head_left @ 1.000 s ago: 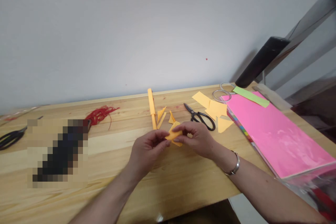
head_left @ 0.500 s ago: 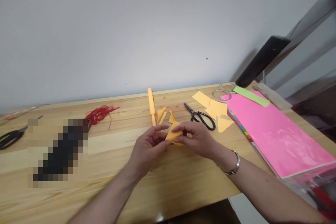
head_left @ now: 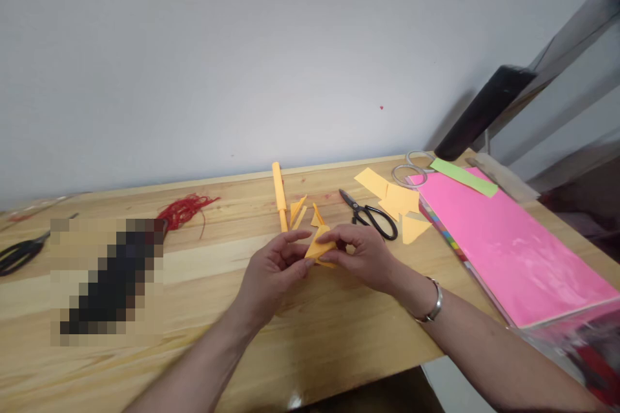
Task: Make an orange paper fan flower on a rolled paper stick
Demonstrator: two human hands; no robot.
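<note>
A folded piece of orange paper (head_left: 320, 245) is pinched between my two hands above the wooden table (head_left: 203, 310). My left hand (head_left: 274, 274) grips its left corner between thumb and fingers. My right hand (head_left: 365, 257), with a silver bracelet on the wrist, pinches its right side. Just beyond lie small folded orange pieces (head_left: 297, 211) and a rolled orange paper tube (head_left: 279, 188). Black-handled scissors (head_left: 372, 216) rest behind my right hand, blades toward the wall.
Orange paper scraps (head_left: 400, 199) lie right of the scissors. A pack of pink paper (head_left: 504, 239) carries a green strip (head_left: 464, 177); silver rings (head_left: 409, 174) sit beside it. To the left are red threads (head_left: 186, 211), a blurred-out dark object (head_left: 116, 281) and another pair of scissors (head_left: 24, 255).
Almost nothing differs. Both hands keep their pinch on the folded orange paper in the same place, and the things on the table have not moved.
</note>
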